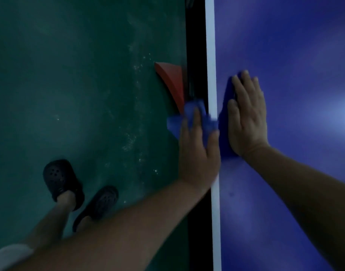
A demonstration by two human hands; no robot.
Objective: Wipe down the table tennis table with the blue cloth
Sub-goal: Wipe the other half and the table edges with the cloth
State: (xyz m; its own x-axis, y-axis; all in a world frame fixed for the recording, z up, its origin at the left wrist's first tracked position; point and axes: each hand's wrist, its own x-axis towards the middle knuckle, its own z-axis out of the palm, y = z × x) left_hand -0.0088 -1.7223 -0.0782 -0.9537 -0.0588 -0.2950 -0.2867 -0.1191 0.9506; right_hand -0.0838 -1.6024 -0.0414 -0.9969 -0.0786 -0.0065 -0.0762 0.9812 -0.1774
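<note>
Forearms fill the bottom of the frame, both reaching up toward the middle. Left hand (197, 145) is pressed on the cloth (189, 118) right at the table's (285, 45) white edge line (211, 55), fingers spread flat over it rather than curled round it; the cloth is bunched and blurry, half hanging off the side. Right hand (246, 116) lies flat, palm down, fingers together, on the blue top just right of the line, holding nothing. Left half of the frame is green floor (70, 75) with pale scuffs. Two dark clogs (62, 178) show at lower left. Some red wedge-shaped thing (171, 81) sits on the floor by the table edge, can't tell what it is.
</note>
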